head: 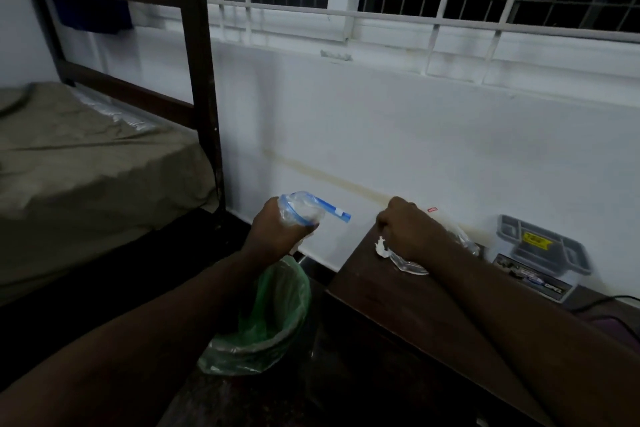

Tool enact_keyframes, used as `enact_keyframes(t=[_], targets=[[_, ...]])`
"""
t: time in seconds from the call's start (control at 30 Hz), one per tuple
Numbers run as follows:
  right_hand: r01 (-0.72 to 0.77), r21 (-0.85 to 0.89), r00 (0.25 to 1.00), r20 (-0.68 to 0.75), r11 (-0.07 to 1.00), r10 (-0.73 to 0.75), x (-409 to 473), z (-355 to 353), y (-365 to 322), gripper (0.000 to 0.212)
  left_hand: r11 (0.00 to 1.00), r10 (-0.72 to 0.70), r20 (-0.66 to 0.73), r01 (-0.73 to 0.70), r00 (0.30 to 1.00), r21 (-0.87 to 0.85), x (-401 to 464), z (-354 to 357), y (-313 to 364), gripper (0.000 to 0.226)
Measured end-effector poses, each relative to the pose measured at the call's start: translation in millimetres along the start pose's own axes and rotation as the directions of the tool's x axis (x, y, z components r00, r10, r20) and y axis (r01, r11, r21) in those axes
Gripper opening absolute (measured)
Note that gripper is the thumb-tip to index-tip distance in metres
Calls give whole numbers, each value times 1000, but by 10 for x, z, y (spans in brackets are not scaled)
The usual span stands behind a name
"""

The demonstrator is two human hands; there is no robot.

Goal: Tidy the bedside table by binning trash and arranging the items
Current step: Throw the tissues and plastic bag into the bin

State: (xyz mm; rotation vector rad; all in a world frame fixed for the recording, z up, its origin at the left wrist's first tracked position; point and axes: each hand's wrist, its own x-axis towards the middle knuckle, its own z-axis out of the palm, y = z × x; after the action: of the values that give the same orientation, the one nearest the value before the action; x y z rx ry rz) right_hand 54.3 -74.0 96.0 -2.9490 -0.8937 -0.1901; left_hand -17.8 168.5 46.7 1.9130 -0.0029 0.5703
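My left hand [277, 230] grips a crumpled clear plastic bag with a blue zip strip [304, 209], held in the air above the bin. The bin [266, 322], lined with a green plastic bag, stands on the floor between the bed and the table. My right hand [408, 230] is curled on the dark wooden bedside table [398, 305] at its far left corner, holding crumpled clear plastic [407, 265]. A small scrap of white paper [381, 246] lies just left of that hand.
A clear storage box with a grey lid [543, 250] stands at the back of the table by the white wall. A black cable [602, 302] runs on the table's right. A bed with an olive sheet [86, 166] and dark frame lies to the left.
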Motion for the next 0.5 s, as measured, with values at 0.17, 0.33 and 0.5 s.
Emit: enact_keyframes(t=[0.17, 0.33, 0.5], targets=[[98, -253, 974, 221, 963, -41, 73, 90, -58, 37, 996, -83, 12, 82, 996, 33, 34, -108, -196, 24], [169, -403, 966, 251, 899, -68, 118, 198, -110, 24, 929, -354, 65, 343, 933, 141, 35, -190, -438, 63], [149, -103, 987, 69, 983, -143, 236, 206, -227, 24, 707, -622, 33, 544, 782, 452, 20, -281, -541, 114]])
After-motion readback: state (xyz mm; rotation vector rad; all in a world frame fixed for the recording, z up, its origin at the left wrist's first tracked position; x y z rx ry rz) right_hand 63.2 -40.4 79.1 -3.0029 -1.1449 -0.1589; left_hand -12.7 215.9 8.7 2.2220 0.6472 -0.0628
